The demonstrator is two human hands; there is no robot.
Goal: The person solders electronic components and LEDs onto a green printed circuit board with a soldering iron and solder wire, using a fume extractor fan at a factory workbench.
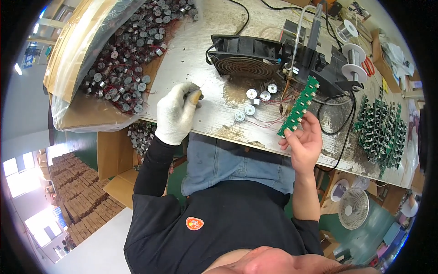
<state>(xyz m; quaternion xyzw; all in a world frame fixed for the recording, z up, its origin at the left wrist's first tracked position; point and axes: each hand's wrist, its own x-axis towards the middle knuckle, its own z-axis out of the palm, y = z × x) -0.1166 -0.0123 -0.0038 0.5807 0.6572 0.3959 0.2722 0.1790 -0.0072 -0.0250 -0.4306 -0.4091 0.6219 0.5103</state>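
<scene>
My right hand, bare, grips the lower end of a long green circuit board strip between thumb and fingers. Small light connectors run along the strip, which slants up toward the soldering device. Several small round motors lie on the table left of the board, with thin red wires trailing toward it. My left hand wears a white glove with a yellowed thumb tip. Its fingers are pinched together above the table, apart from the motors; whatever they may hold is too small to make out.
A black fan stands behind the motors. At the left, a plastic-lined carton holds many motors. Solder spools stand at the back right. A pile of green boards lies at the right, and a black cable loops across the table.
</scene>
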